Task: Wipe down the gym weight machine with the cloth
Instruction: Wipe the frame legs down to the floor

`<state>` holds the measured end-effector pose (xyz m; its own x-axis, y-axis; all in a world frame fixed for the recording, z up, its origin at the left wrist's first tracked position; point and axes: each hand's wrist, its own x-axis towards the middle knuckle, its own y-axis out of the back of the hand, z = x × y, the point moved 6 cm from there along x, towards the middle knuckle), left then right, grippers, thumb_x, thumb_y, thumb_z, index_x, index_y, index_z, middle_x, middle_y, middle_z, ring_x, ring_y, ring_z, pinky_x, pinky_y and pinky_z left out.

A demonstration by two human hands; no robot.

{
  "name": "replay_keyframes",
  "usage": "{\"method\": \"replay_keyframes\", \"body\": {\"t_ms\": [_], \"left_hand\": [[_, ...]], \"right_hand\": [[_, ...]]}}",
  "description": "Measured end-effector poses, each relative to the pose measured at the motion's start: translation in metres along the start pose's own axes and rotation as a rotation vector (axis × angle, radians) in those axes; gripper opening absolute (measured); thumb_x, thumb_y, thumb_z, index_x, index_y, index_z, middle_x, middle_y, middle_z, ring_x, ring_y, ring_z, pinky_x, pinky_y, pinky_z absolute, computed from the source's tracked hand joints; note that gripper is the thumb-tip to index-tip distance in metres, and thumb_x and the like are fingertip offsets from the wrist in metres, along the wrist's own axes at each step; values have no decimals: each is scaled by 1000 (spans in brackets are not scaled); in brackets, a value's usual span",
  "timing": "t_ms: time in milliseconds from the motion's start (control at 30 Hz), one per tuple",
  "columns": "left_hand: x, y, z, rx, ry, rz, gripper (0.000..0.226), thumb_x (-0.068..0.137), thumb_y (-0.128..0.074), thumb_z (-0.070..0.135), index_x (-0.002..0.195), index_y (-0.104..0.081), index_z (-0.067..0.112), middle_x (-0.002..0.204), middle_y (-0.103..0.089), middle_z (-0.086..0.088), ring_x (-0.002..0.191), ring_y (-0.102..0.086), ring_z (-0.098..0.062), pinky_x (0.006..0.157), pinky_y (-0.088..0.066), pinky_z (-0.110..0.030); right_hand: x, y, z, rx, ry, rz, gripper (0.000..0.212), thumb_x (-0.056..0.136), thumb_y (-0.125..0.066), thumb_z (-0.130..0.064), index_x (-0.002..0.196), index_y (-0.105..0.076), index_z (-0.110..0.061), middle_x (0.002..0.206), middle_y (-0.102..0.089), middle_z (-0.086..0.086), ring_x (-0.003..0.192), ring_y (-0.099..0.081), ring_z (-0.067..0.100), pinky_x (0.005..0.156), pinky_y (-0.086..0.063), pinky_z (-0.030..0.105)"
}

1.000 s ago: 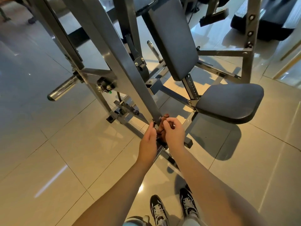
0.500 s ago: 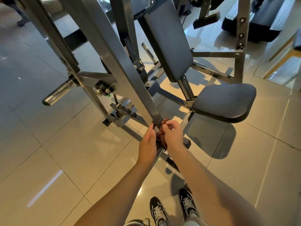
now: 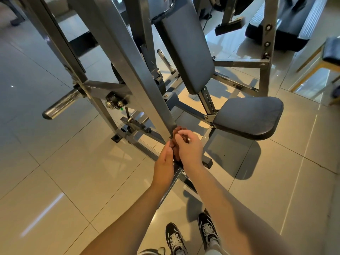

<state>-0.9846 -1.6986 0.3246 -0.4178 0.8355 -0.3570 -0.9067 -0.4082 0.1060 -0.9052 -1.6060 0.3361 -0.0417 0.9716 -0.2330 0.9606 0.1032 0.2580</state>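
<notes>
Centre frame: cloth (image 3: 179,130) bunched round the machine's slanted bar (image 3: 128,70), long axis running to upper left; right hand (image 3: 189,150) fingers clenched on it, left hand (image 3: 163,162) against its left side, grip unclear.

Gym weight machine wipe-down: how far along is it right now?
Done: no part shows as clearly wiped, so I cannot confirm any. In hand: the left hand and right hand hold the brown cloth bunched against the lower end of the slanted steel bar. Left, likely: the backrest pad, seat pad and chrome weight peg, none touched by the cloth now.
</notes>
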Motion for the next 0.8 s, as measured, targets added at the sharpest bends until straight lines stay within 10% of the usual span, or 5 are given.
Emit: {"method": "replay_keyframes", "body": {"t_ms": [200,400,600,800], "left_hand": [[1,-2,-9,39,19,-31,43,111,-27,39,153,-36,35,134,-48,20,115,-50,7,78,-39,6],[-21,7,-41,-159,65,-91,45,101,-47,53,145,-46,43,143,-57,5,133,-55,-20,110,-46,-52],[-23,40,-27,-62,-12,87,37,106,-51,30,142,-52,37,135,-61,13,123,-58,-4,108,-49,-42],[11,34,12,-68,-101,226,45,108,-45,31,152,-42,37,142,-56,13,115,-53,5,91,-47,-10]], "right_hand": [[-8,4,19,-65,-51,56,10,104,-55,-22,106,-63,-27,104,-63,-5,97,-63,11,85,-55,24],[-58,-4,33,26,-169,-241,15,105,-52,-25,103,-64,-36,103,-66,-8,100,-65,12,89,-59,33],[-68,-18,7,2,-147,-442,22,110,-39,-26,105,-59,-29,108,-66,2,104,-66,17,86,-56,27],[-29,3,-17,-87,1,-83,19,108,-44,-24,121,-58,-25,114,-64,-5,107,-61,11,86,-53,25]]}}
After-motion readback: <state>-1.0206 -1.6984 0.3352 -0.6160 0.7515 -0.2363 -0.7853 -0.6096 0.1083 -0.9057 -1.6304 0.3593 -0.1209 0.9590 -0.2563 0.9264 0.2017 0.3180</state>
